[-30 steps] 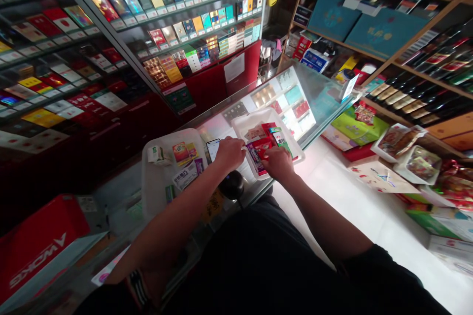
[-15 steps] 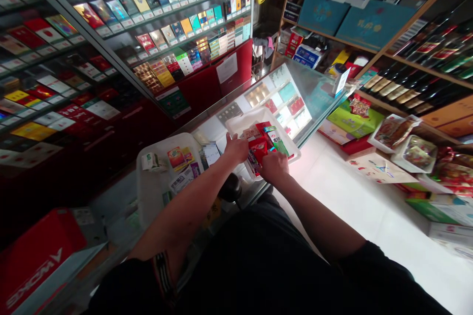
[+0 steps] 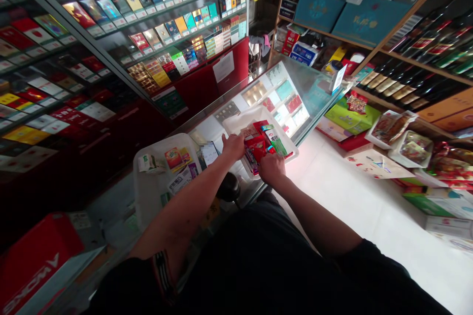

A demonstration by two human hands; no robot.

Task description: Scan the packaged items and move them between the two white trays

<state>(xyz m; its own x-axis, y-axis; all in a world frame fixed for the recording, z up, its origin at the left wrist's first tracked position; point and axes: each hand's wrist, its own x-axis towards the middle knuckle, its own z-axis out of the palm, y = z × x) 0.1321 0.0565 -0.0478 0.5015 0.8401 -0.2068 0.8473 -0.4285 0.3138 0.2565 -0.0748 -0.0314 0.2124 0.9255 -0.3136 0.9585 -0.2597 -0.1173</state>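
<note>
Glass worktop (image 3: pixel 314 89) carrying two white trays, left hand (image 3: pixel 233 146) laid at rim of right tray (image 3: pixel 236 125), fingers curled, grip not discernible, right hand (image 3: pixel 271 168) closed on red packet (image 3: pixel 257 149) inside that tray, green packet (image 3: pixel 277 143) just beside, left tray (image 3: pixel 148 192) well apart.

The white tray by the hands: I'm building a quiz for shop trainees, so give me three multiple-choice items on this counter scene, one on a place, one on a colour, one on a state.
1. Where does the white tray with the packets sit?
A. on the glass counter
B. on the floor
C. on a wall shelf

2. What colour is the packet at the right hand?
A. blue
B. red
C. black

3. How is the left hand placed?
A. hanging at the side
B. raised to the shelves
C. at the tray's near-left edge

Answers:
1 A, the tray rests on the glass counter.
2 B, its wrapper is plainly red.
3 C, its fingers meet the tray's edge.
</note>
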